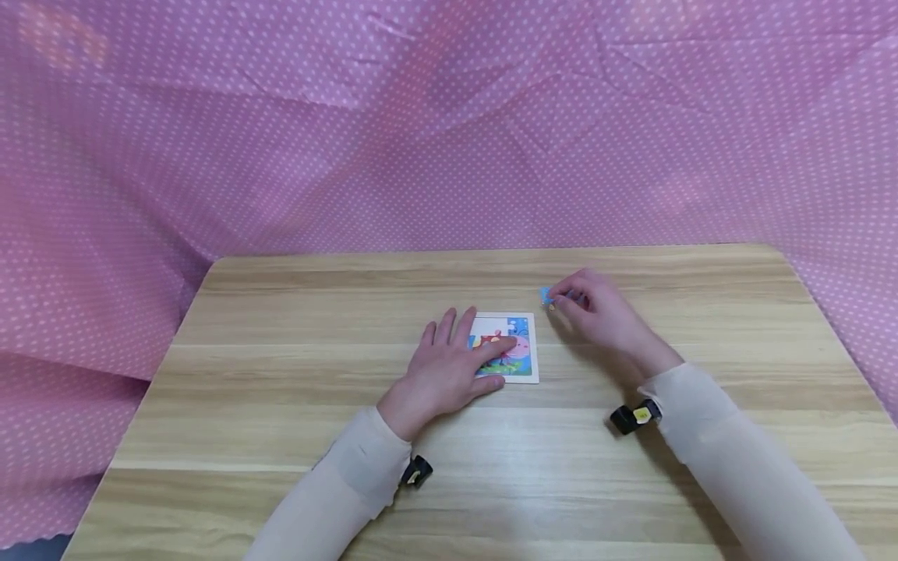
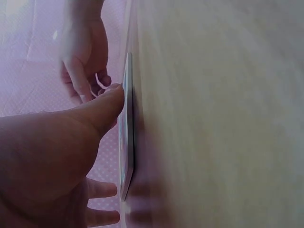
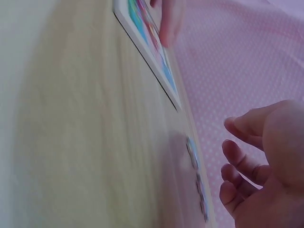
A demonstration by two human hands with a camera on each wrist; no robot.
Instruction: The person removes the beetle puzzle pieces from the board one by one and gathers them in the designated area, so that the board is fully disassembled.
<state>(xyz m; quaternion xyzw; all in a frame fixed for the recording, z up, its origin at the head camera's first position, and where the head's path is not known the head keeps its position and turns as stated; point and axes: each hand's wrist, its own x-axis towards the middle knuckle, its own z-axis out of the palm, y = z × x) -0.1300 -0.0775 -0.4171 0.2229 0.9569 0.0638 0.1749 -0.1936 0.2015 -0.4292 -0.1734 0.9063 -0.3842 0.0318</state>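
Observation:
A small framed jigsaw puzzle [image 1: 521, 367] with a colourful cartoon picture lies flat on the table, its upper part showing a white gap. My left hand [image 1: 449, 370] rests spread across its left side, the index finger over the picture and the thumb at the near edge. To the right and farther back, my right hand [image 1: 596, 312] hovers with bent fingers over loose blue puzzle pieces [image 1: 545, 295]. In the right wrist view, the fingertips [image 3: 232, 149] are apart from the pieces [image 3: 193, 152], with nothing between them. The hand hides part of these pieces in the head view.
The wooden table [image 1: 281, 405] has rounded far corners. Pink dotted cloth [image 1: 449, 140] hangs behind it and at both sides. A black wrist camera [image 1: 634, 417] sits by the right cuff, another camera [image 1: 417, 472] by the left.

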